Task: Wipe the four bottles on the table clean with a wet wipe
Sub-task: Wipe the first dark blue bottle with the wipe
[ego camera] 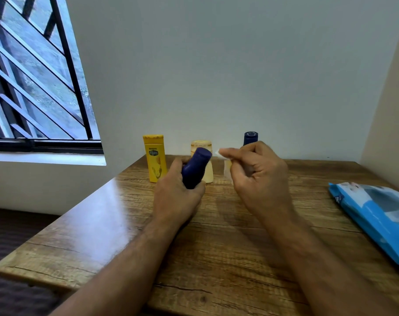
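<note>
Navy bottle (195, 168) tilted in my left hand (178, 192) grip, frame centre above the wooden bench (216, 247). Right hand (255, 172) pinches the white wipe (221, 153) just beside it. Three bottles stand behind.

Wipes pack (376, 215) cut by right edge; rear navy bottle (250, 137) mostly hidden behind right hand (257, 172).

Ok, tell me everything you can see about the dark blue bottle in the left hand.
The dark blue bottle is small, opaque and matte, apparently plastic, with a rounded cap of the same colour. No label shows. The left hand wraps its lower body and holds it off the table, tilted, with the cap up and to the right. Its base is hidden in the hand. The wipe sits just right of the cap, not visibly touching.
</note>
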The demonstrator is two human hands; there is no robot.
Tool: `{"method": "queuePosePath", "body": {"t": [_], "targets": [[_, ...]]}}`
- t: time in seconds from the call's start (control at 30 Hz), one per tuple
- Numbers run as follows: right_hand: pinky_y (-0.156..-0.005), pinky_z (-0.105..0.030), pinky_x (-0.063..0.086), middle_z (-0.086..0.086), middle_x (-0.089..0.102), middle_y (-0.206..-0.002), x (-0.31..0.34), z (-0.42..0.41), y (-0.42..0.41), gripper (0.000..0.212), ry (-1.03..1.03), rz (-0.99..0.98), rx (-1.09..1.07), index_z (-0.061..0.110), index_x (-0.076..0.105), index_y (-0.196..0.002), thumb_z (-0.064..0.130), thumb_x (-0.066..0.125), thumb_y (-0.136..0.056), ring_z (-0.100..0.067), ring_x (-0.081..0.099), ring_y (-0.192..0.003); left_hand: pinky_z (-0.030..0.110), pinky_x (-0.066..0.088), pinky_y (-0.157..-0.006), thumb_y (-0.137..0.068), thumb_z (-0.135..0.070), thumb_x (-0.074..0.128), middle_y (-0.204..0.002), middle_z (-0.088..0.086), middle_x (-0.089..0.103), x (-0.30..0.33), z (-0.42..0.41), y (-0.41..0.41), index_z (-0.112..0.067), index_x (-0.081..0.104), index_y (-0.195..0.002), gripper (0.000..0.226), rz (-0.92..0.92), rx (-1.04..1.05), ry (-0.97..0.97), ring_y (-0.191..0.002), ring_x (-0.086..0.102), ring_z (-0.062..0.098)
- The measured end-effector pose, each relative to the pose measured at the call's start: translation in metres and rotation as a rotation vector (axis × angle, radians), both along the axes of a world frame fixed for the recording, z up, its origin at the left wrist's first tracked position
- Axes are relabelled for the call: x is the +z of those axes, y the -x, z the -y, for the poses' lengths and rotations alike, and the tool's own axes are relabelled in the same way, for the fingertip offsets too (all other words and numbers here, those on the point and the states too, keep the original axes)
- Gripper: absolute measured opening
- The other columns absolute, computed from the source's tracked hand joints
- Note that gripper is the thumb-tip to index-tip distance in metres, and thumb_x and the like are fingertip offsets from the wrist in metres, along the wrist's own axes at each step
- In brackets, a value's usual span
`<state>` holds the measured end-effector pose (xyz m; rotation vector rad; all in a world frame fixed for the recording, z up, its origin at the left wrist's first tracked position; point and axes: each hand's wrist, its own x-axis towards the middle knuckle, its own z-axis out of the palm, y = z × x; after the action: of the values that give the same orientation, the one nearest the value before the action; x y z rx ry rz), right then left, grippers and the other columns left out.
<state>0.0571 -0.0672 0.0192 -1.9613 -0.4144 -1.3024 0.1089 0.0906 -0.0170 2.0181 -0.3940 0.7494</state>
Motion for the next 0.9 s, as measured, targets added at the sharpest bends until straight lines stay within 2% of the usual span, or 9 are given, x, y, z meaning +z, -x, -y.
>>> {"method": "queuePosePath", "body": {"t": [0.13, 0.33, 0.4, 0.5, 0.57, 0.67, 0.73, 0.83, 0.9], "targets": [[-0.069, 0.000, 0.043, 0.001, 0.064, -0.091, 0.002, -0.003, 0.000, 0.024, -0.138, 0.027, -0.081, 0.012, 0.074, -0.112, 0.007, 0.068, -0.089, 0.002, 0.059, -0.081, 0.026, 0.053, -0.083, -0.081, -0.038, 0.081, -0.112, -0.009, 0.057, 0.003, 0.003, 0.002, -0.023, 0.047, -0.138, 0.068, 0.023, 0.040, 0.015, -0.100, 0.058, 0.012], [-0.074, -0.001, 0.045, 0.001, 0.068, -0.094, -0.009, -0.017, -0.005, 0.018, 0.008, 0.002, -0.111, 0.011, 0.076, -0.104, 0.011, 0.073, -0.086, -0.001, 0.060, -0.081, 0.036, 0.055, -0.094, -0.095, -0.022, 0.064, -0.125, -0.008, 0.057, -0.002, 0.010, 0.005, -0.030, 0.028, -0.152, 0.068, 0.014, -0.159, 0.053, -0.110, 0.059, 0.009], [-0.074, -0.002, 0.044, 0.001, 0.068, -0.092, -0.009, -0.023, -0.010, 0.015, -0.035, -0.004, -0.100, 0.011, 0.076, -0.101, 0.012, 0.072, -0.087, -0.002, 0.060, -0.080, 0.029, 0.050, -0.102, -0.096, -0.019, 0.062, -0.134, -0.011, 0.053, -0.004, 0.015, 0.009, -0.032, 0.022, -0.155, 0.072, -0.004, -0.261, 0.024, -0.121, 0.055, 0.004], [-0.074, -0.004, 0.047, 0.001, 0.066, -0.092, -0.008, -0.029, -0.014, 0.015, -0.079, -0.014, -0.061, 0.010, 0.075, -0.104, 0.014, 0.070, -0.090, -0.001, 0.060, -0.079, 0.009, 0.033, -0.108, -0.097, -0.015, 0.061, -0.151, -0.012, 0.040, -0.002, 0.023, 0.013, -0.029, 0.015, -0.159, 0.078, -0.007, -0.339, -0.020, -0.136, 0.039, -0.006], [-0.074, -0.006, 0.049, 0.001, 0.064, -0.093, -0.008, -0.031, -0.014, 0.020, -0.055, -0.001, -0.042, 0.011, 0.074, -0.110, 0.014, 0.069, -0.090, -0.002, 0.060, -0.080, 0.010, 0.032, -0.110, -0.094, -0.010, 0.062, -0.154, -0.005, 0.036, -0.002, 0.027, 0.013, -0.024, 0.014, -0.159, 0.082, 0.016, -0.360, -0.053, -0.140, 0.037, 0.000], [-0.077, -0.008, 0.051, 0.001, 0.062, -0.093, -0.008, -0.029, -0.013, 0.021, 0.019, 0.030, -0.059, 0.010, 0.073, -0.111, 0.013, 0.069, -0.091, -0.004, 0.058, -0.082, 0.019, 0.040, -0.109, -0.090, -0.005, 0.063, -0.147, 0.002, 0.038, -0.002, 0.028, 0.011, -0.019, 0.015, -0.158, 0.084, 0.053, -0.357, -0.084, -0.134, 0.043, 0.007], [-0.076, -0.006, 0.049, 0.001, 0.063, -0.093, -0.008, -0.024, -0.013, 0.022, 0.023, 0.030, -0.078, 0.010, 0.073, -0.112, 0.014, 0.069, -0.091, -0.003, 0.057, -0.082, 0.015, 0.036, -0.111, -0.091, -0.003, 0.059, -0.151, 0.002, 0.034, -0.003, 0.028, 0.010, -0.020, 0.013, -0.159, 0.084, 0.044, -0.352, -0.098, -0.138, 0.039, 0.007], [-0.075, -0.006, 0.048, 0.003, 0.067, -0.092, -0.007, -0.019, -0.012, 0.018, -0.070, 0.022, -0.091, 0.012, 0.075, -0.106, 0.013, 0.070, -0.088, -0.003, 0.061, -0.079, 0.003, 0.025, -0.109, -0.093, 0.000, 0.056, -0.161, -0.003, 0.024, -0.006, 0.028, 0.010, -0.025, 0.006, -0.160, 0.087, 0.011, -0.351, -0.117, -0.143, 0.030, -0.001], [-0.072, -0.002, 0.044, 0.003, 0.070, -0.090, -0.008, -0.017, -0.013, 0.013, -0.140, -0.010, -0.091, 0.013, 0.075, -0.099, 0.012, 0.070, -0.087, -0.001, 0.062, -0.079, -0.002, 0.024, -0.102, -0.095, -0.002, 0.055, -0.159, -0.006, 0.024, -0.007, 0.028, 0.010, -0.027, 0.005, -0.160, 0.087, 0.003, -0.341, -0.102, -0.135, 0.031, -0.014]]}}
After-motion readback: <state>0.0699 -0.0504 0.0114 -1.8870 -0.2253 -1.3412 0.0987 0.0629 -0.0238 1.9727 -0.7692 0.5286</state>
